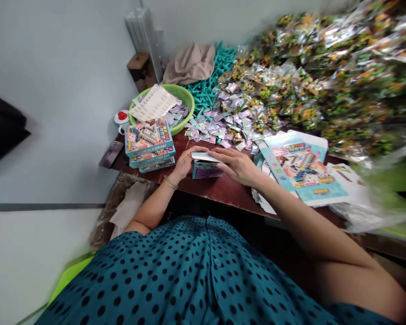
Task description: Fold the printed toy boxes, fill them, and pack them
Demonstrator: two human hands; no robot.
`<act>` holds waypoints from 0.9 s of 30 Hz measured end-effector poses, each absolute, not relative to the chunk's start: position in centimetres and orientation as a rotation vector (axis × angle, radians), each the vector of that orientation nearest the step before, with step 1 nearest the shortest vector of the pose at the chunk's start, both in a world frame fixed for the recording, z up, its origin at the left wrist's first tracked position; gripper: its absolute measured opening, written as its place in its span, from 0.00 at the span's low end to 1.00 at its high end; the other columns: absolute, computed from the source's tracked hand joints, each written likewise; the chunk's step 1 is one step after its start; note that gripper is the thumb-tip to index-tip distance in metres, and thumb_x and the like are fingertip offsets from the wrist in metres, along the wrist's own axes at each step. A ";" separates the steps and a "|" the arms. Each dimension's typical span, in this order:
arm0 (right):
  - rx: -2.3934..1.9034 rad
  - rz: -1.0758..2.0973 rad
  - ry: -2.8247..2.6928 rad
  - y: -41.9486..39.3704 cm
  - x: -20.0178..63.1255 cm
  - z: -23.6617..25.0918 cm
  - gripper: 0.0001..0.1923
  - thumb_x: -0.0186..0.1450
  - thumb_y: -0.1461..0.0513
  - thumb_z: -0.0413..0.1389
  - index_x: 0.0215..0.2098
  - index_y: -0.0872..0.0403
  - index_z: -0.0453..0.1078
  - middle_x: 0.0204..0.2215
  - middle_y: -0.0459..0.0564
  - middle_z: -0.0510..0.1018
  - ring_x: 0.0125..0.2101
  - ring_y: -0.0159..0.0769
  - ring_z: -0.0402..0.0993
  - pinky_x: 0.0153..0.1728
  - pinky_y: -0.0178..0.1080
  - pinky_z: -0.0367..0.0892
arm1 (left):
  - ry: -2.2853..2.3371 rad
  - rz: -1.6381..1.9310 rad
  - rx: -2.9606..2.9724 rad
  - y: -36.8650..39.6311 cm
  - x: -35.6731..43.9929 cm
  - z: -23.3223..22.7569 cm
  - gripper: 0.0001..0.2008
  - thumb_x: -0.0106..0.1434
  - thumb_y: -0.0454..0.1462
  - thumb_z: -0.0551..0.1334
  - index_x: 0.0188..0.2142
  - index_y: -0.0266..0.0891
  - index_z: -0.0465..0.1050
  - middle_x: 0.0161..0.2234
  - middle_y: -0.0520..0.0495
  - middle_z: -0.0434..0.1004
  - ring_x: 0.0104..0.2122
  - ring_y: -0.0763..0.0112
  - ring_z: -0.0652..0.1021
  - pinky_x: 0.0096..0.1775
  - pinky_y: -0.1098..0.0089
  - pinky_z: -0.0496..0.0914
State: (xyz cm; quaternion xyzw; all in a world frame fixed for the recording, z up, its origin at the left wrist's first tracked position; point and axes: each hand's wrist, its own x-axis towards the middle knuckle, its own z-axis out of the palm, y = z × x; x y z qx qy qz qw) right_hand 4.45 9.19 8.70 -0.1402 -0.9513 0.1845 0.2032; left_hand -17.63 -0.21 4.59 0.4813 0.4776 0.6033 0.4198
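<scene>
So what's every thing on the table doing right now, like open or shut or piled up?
small box: flap being pressed down, between both hands
left hand: on the box's left end
right hand: flat on the flap
finished boxes: closed, stacked
green bowl: holding packets and a sheet
flat cartons: unfolded, piled

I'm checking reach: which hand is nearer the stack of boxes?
Left. The left hand is just right of the stack; the right hand lies farther right.

The person wears a teal garment (203,275) printed all over with black polka dots, closed down the front by a row of small matching buttons, leaving both forearms bare, and a thin gold bangle (170,183) circles the left wrist.
</scene>
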 end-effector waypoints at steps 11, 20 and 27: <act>-0.467 0.561 -2.564 8.9 4.1 7.7 0.21 0.75 0.55 0.48 0.60 0.45 0.76 0.58 0.51 0.79 0.56 0.46 0.75 0.64 0.55 0.61 | 1.209 1.586 1.455 -2.2 -17.8 4.0 0.21 0.68 0.51 0.60 0.52 0.42 0.79 0.56 0.39 0.78 0.59 0.52 0.76 0.62 0.51 0.67; -0.450 0.636 -2.451 8.4 4.5 4.9 0.20 0.74 0.54 0.50 0.61 0.40 0.73 0.67 0.47 0.69 0.71 0.50 0.55 0.71 0.62 0.46 | 1.555 1.419 1.670 -2.5 -17.9 0.4 0.26 0.63 0.49 0.69 0.58 0.43 0.72 0.61 0.37 0.72 0.62 0.55 0.73 0.64 0.52 0.65; -1.026 0.813 -1.779 -0.2 5.5 3.7 0.49 0.68 0.47 0.58 0.78 0.44 0.36 0.76 0.55 0.39 0.76 0.57 0.35 0.71 0.67 0.44 | 1.850 1.329 1.831 -5.4 -12.5 -2.4 0.16 0.63 0.41 0.69 0.51 0.45 0.78 0.50 0.40 0.80 0.54 0.54 0.77 0.58 0.52 0.67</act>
